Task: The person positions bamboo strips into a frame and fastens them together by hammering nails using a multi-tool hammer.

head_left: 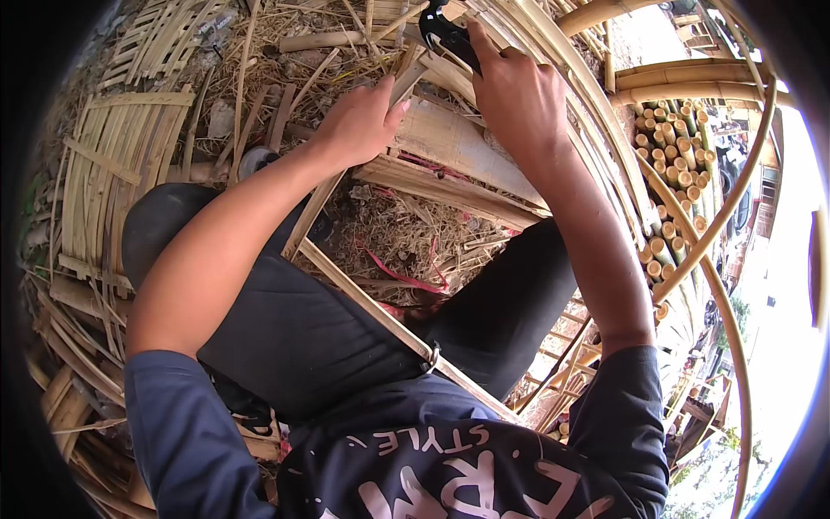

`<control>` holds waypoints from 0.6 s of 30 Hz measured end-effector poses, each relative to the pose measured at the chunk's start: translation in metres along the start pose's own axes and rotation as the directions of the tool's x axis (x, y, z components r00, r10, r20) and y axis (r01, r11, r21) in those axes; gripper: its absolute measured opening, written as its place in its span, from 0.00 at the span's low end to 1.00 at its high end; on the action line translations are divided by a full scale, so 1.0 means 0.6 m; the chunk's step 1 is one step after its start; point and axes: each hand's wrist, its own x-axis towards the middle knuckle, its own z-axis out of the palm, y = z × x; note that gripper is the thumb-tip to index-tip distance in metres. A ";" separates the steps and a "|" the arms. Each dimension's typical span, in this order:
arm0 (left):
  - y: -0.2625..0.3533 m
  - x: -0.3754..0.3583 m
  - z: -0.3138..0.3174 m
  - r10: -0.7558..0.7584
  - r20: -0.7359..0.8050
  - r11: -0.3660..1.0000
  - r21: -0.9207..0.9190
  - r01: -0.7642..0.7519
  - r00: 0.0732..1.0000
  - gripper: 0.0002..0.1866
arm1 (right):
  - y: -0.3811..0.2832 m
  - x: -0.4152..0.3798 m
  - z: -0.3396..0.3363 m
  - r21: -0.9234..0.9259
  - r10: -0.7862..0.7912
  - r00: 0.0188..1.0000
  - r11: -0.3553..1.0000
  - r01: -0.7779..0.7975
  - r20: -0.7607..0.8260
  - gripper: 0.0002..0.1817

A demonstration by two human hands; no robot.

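Steadying the bamboo strip (407,81) well seems to call for a firm pinch – the left hand (356,123) grips it between thumb and fingers beside the wide plank (467,144) – with fingertips clear of the black tool (447,36). The right hand (521,97) is clenched round the tool's handle, forefinger stretched forward. The tool's far end meets the top edge, its kind unclear.

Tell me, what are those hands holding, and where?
The right hand holds a black tool by its handle. The left hand holds a bamboo strip, seemingly near its lower end.
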 end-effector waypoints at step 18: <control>0.001 0.000 -0.004 0.011 0.022 1.000 0.024 -0.012 1.000 0.30 | -0.019 -0.004 -0.010 0.035 -0.033 0.999 0.999 0.033 -0.006 0.37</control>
